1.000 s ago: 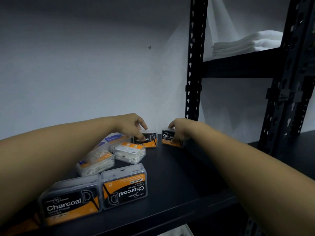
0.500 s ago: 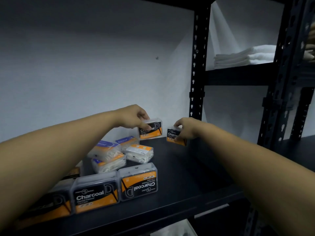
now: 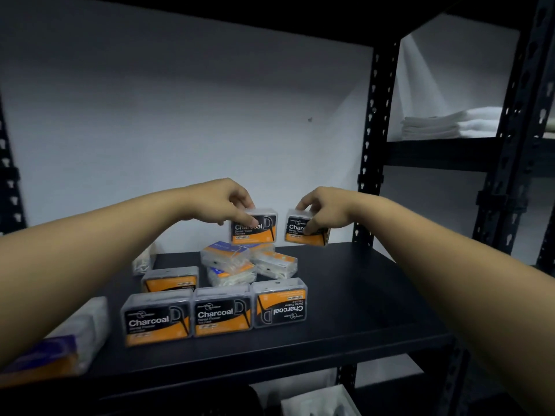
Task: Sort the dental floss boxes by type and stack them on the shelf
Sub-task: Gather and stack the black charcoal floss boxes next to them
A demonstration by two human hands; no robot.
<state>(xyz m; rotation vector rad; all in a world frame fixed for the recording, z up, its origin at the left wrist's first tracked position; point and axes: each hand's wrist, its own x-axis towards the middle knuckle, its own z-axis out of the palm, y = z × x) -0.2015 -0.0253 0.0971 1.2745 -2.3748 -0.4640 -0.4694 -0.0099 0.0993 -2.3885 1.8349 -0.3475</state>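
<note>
My left hand [image 3: 223, 202] grips a black-and-orange Charcoal floss box [image 3: 259, 228] from above, held in the air over the black shelf [image 3: 360, 295]. My right hand [image 3: 322, 210] grips a second Charcoal box [image 3: 295, 232] just to its right, also lifted and slightly tilted. Three Charcoal boxes [image 3: 220, 315] stand in a row near the shelf's front, the rightmost upside down. A fourth one [image 3: 169, 279] sits behind them. A loose pile of clear boxes with blue-and-orange labels [image 3: 237, 262] lies below the lifted boxes.
A black perforated upright [image 3: 371, 163] rises right of my right hand. Folded white towels [image 3: 450, 123] lie on the neighbouring shelf. Another clear blue-and-orange box [image 3: 57, 343] lies at the front left, and a small white pack [image 3: 144, 261] sits by the back wall.
Both hands have lifted their Charcoal boxes off the shelf surface and hold them higher, closer together. The view has pulled back, so more of the shelf shows.
</note>
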